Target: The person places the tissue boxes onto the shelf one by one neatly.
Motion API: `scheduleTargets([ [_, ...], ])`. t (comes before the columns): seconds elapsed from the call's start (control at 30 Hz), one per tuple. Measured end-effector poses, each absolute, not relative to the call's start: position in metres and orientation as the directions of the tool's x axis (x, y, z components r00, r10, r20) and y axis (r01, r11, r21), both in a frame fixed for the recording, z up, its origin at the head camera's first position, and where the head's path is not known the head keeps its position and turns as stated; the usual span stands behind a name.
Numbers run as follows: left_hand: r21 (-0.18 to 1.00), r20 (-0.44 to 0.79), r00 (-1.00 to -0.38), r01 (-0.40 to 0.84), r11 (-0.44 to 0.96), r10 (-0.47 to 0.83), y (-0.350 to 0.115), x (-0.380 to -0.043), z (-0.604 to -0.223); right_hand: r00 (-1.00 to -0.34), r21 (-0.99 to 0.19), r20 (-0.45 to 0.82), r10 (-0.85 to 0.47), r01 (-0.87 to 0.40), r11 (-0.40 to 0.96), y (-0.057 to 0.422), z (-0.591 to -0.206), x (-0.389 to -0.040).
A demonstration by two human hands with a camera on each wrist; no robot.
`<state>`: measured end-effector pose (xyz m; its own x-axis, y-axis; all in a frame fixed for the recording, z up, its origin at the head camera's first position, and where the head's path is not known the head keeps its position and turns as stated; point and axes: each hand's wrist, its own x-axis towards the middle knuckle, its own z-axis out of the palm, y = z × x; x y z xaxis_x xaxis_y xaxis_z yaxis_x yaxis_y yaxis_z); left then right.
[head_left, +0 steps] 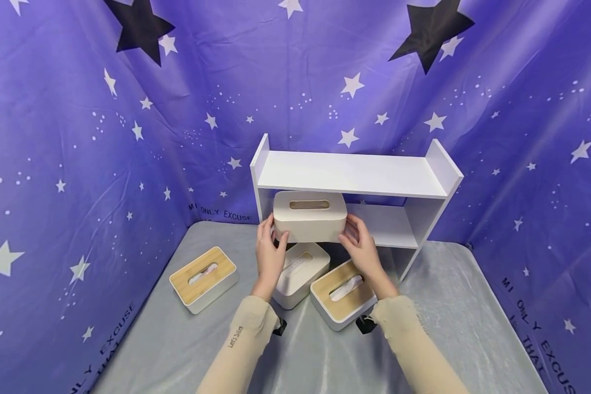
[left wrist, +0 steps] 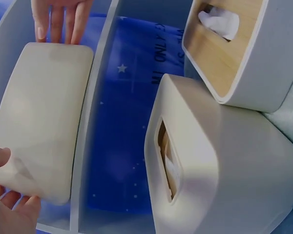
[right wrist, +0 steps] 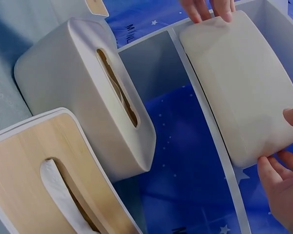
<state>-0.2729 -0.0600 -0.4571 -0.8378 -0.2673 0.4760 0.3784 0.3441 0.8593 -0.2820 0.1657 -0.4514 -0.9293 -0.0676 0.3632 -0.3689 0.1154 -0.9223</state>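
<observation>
A cream tissue box with a slotted top is held between both hands at the middle level of a white shelf unit. My left hand grips its left end, thumb on the front face and fingers round the side. At the other end, my right hand grips it the same way. In the left wrist view the box's front lies along the shelf board's edge. Below the hands stand a second cream tissue box and a wood-topped tissue box, with white tissue in its slot.
Another wood-topped tissue box sits apart at the left of the grey cloth-covered table. The shelf's upper board and right side panel frame the space around the hands. Purple star-patterned curtains hang behind and at both sides.
</observation>
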Motion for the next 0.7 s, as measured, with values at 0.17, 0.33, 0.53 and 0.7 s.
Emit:
scheduleTargets([
  [0.17,0.865,0.477,-0.838,0.393,0.313,-0.265,-0.058,-0.273,-0.461,-0.915,-0.901,0.388,-0.111,-0.402,0.162,0.161,-0.454,-0.284],
  [0.33,0.856,0.489,-0.832,0.400,0.327,-0.262,-0.056,-0.273,-0.464,-0.914,-0.887,0.381,-0.140,-0.404,0.224,0.155,-0.455,-0.284],
  [0.53,0.849,0.493,-0.828,0.389,0.359,-0.269,-0.056,-0.274,-0.466,-0.917,-0.885,0.365,-0.160,-0.395,0.246,0.149,-0.453,-0.281],
  [0.7,0.857,0.484,-0.838,0.395,0.331,-0.253,-0.057,-0.274,-0.468,-0.918,-0.894,0.363,-0.158,-0.391,0.218,0.145,-0.441,-0.270],
])
